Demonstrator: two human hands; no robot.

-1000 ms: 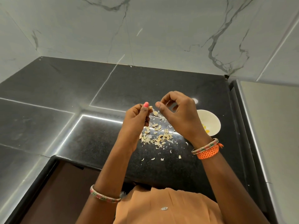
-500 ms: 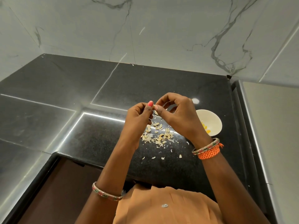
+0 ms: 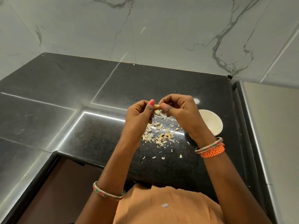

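Note:
Both hands are raised above the black stone counter (image 3: 100, 135) and meet at a small pale garlic clove (image 3: 156, 106). My left hand (image 3: 138, 117) pinches its left end between thumb and fingers, the thumbnail painted pink. My right hand (image 3: 179, 110) pinches the other end with curled fingers. Beneath them a scatter of pale peel scraps (image 3: 159, 135) lies on the counter. A small white bowl (image 3: 213, 123) stands just right of my right hand, partly hidden by the wrist, with something yellow inside.
Marble-patterned wall tiles (image 3: 161, 38) close off the back of the counter. A grey raised surface (image 3: 271, 135) runs along the right side. The counter's front edge (image 3: 77, 160) steps down to a dark brown area at lower left.
The two hands have closed together, so that both now pinch the clove between them. They stay over the peel pile.

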